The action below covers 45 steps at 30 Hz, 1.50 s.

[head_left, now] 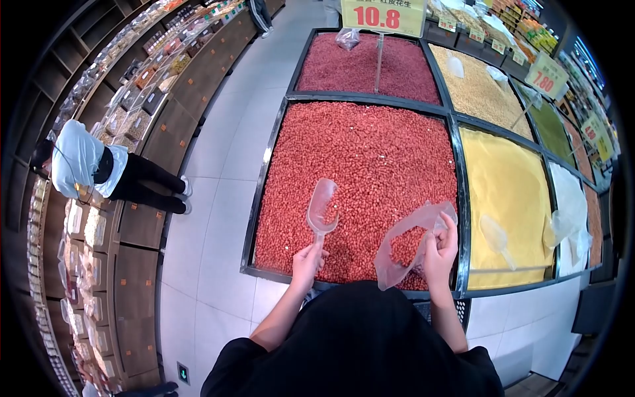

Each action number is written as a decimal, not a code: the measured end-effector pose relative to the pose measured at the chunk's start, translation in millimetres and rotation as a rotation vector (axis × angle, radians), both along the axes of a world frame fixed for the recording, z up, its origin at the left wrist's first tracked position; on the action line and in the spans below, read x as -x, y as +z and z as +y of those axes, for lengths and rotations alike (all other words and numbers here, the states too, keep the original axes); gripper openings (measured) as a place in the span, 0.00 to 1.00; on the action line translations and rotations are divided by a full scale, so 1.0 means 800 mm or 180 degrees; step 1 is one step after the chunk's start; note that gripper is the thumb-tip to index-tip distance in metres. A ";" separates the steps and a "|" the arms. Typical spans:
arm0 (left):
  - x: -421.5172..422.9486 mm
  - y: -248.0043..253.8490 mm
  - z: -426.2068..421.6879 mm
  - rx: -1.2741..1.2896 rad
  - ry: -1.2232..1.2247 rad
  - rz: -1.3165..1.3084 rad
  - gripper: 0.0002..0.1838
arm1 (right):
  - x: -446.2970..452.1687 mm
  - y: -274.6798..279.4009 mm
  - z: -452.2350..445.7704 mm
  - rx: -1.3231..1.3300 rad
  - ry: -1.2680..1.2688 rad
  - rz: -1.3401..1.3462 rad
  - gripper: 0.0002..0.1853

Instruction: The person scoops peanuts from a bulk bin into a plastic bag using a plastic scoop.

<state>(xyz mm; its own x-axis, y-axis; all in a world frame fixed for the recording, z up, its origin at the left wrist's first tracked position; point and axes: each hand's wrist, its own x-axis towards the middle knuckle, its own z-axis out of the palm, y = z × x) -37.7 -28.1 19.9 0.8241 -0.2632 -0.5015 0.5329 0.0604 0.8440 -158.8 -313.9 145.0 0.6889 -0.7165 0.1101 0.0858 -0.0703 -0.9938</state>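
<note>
My left hand (307, 263) is closed around the handle of a clear plastic scoop (322, 202), held over the bin of red-skinned peanuts (357, 152). A few peanuts show at the scoop's right edge; whether they lie in it or beneath it I cannot tell. At the right side of the same bin, my right hand (440, 255) pinches the rim of a translucent plastic bag (397, 235). The bag's mouth gapes toward the scoop, and peanuts show through the opening. Its lower part is partly hidden by my hand and body.
Right of the peanuts, a bin of yellow grain or meal (506, 192) holds another clear scoop (496, 239). Dark red beans (403, 69) fill the bin behind, under a price sign (383, 16). On the left, a person (99, 165) stands at the shelves (135, 291).
</note>
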 end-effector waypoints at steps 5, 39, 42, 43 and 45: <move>-0.001 -0.002 0.007 0.0572 0.0097 0.0324 0.17 | 0.000 -0.002 -0.002 0.0032 -0.0056 0.0046 0.27; 0.025 0.215 0.008 0.0280 -0.2877 0.0031 0.23 | 0.059 0.012 0.014 0.0025 -0.0335 -0.0143 0.30; 0.034 0.209 -0.025 -0.0071 -0.3260 -0.0291 0.21 | 0.061 0.015 0.014 0.0058 -0.0377 -0.0172 0.30; 0.040 0.210 -0.036 -0.0207 -0.3197 -0.0512 0.21 | 0.062 0.015 0.014 0.0032 -0.0392 -0.0181 0.30; 0.048 0.207 -0.053 -0.0549 -0.3086 -0.0977 0.20 | 0.064 0.016 0.015 0.0011 -0.0405 -0.0194 0.30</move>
